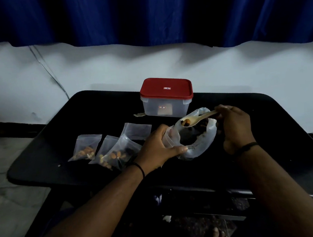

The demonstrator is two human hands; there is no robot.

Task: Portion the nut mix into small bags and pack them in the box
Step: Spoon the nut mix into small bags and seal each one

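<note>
Clear crinkled zip bags (106, 151) holding nuts lie near the black table's (262, 111) left edge. Left hand (157, 146) curls round a small empty bag (169, 137). Beside it, the right hand (234, 126) pinches a pale spoon (198, 118) of nuts over the rolled-down bulk bag (200, 145). Rectangular red-lidded box (166, 97) stands at the far edge.

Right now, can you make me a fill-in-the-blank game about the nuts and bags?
1. The lid on the box is ____.
2. The right hand holds a ____ loaded with nuts.
3. The left hand holds a small ____ open.
4. The table is ____.

Missing words: red; spoon; bag; black
</note>
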